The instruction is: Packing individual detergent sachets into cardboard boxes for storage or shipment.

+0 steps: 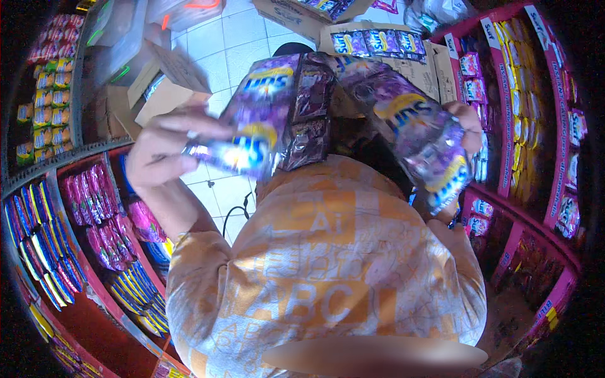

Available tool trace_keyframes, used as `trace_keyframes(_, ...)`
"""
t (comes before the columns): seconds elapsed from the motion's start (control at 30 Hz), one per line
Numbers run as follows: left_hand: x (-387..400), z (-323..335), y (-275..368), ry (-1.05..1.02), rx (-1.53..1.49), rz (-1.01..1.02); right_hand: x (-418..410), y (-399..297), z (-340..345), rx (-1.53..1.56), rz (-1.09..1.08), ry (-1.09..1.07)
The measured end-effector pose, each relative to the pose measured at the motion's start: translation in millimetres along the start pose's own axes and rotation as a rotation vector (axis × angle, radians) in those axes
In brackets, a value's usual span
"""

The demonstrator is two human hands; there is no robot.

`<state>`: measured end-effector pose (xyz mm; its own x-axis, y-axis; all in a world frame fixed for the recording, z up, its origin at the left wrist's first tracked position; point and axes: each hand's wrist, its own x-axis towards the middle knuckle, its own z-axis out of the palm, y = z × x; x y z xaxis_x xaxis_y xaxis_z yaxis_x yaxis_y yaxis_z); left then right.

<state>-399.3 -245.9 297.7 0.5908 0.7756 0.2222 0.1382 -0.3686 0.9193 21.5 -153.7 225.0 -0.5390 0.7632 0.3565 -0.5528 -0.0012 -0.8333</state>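
My left hand [163, 149] grips the end of a strip of purple Surf sachets [264, 104], which looks blurred. On the other side, my right hand [465, 125] is closed around the outer edge of more purple Surf sachets [411, 115] that hang slanting down to the right. Both lengths meet above my lap; I cannot tell whether they are one strip. Darker sachet backs [312, 104] show between them. Beneath is my orange and white printed shirt [312, 245].
An open cardboard box [288, 19] holds purple sachets at the top. Sachets [378, 42] lie on cardboard ahead. Another box [175, 85] stands left on white floor tiles [246, 28]. Stocked shelves [85, 241] line the left, and pink racks [505, 108] the right. A black cable [231, 212] lies on the floor.
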Motion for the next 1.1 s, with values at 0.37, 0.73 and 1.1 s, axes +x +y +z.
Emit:
trace_keyframes(0.37,63.1,50.0,-129.1,0.588,-0.708,-0.522,52.7,-17.6,34.1,0.569,0.013,0.317)
trace_keyframes(0.73,51.2,121.1,-154.0,0.844,-1.201,-0.611,65.6,158.2,-20.5,0.524,0.352,0.638)
trace_keyframes(1.1,60.9,100.2,-125.0,0.841,-1.487,-0.555,28.4,148.4,38.4,0.650,0.638,0.524)
